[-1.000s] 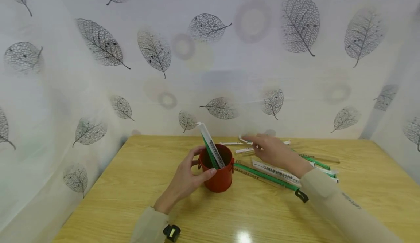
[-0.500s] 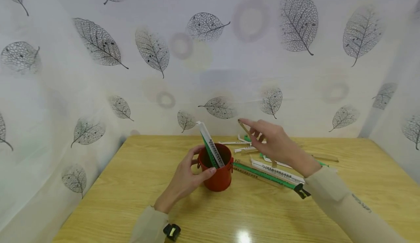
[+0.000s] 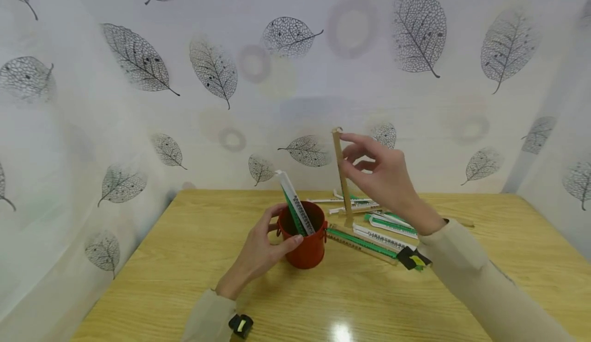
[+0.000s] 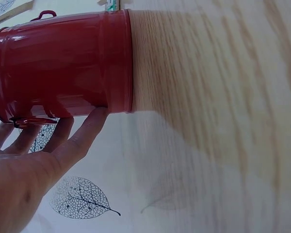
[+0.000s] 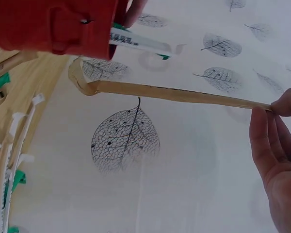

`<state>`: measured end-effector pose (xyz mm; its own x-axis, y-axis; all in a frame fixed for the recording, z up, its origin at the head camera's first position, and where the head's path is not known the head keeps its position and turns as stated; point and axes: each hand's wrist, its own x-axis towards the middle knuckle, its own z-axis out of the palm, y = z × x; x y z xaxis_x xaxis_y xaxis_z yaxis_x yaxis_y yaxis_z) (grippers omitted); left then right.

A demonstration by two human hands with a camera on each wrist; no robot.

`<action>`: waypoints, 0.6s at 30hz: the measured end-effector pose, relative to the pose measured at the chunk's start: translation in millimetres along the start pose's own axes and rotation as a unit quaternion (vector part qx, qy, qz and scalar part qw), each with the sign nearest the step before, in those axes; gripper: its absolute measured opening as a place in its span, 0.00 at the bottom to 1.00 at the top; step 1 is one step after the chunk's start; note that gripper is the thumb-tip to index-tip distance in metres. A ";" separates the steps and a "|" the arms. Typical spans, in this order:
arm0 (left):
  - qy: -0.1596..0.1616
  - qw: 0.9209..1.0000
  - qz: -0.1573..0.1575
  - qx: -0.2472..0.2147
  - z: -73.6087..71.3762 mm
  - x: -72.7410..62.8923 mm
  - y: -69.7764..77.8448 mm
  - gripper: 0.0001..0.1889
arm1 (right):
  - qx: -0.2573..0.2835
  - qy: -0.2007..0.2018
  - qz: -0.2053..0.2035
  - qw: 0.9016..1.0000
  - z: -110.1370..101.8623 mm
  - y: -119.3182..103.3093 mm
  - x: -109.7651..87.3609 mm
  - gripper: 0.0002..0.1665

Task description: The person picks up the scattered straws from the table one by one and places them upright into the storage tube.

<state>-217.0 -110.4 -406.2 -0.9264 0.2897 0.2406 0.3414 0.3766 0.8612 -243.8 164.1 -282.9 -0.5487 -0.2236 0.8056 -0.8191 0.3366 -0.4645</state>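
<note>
A small red metal bucket (image 3: 308, 256) with side handles stands upright on the wooden table. My left hand (image 3: 258, 252) holds it from the left, thumb at the front near the rim and fingers along its side. A white printed paper-wrapped stick (image 3: 295, 201) and a green one lean inside, sticking out past the rim. My right hand (image 3: 382, 175) pinches the upper end of a slim brown paper-wrapped stick (image 3: 342, 178), which hangs nearly upright just right of the bucket. In the right wrist view its far end (image 5: 77, 80) is a loose, bent flap of wrapper.
More white, green and brown paper-wrapped sticks (image 3: 390, 224) lie spread on the table (image 3: 194, 260) to the bucket's right. A pale curtain (image 3: 323, 75) with leaf prints hangs behind the table and along its sides.
My right hand has picked the brown stick off the pile, raised it and turned it from slanting to nearly upright. The left hand and bucket stay in place.
</note>
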 end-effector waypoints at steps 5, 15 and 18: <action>-0.003 1.000 0.001 0.001 -0.3 0.0 0.4 0.36 | 0.082 0.040 0.033 0.995 7.8 -13.3 14.4 0.29; -0.005 1.000 -0.011 -0.010 -1.1 0.9 -0.5 0.37 | 0.103 0.045 0.032 0.993 34.3 -13.6 18.7 0.26; -0.004 1.000 -0.010 -0.009 -1.3 0.9 -1.4 0.37 | 0.091 0.035 0.037 0.995 40.5 -8.2 11.8 0.27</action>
<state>-218.5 -111.8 -406.6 -0.9315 0.2900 0.2196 0.3201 0.3666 0.8736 -250.3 121.7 -284.5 -0.6003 -0.1378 0.7878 -0.7975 0.1771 -0.5768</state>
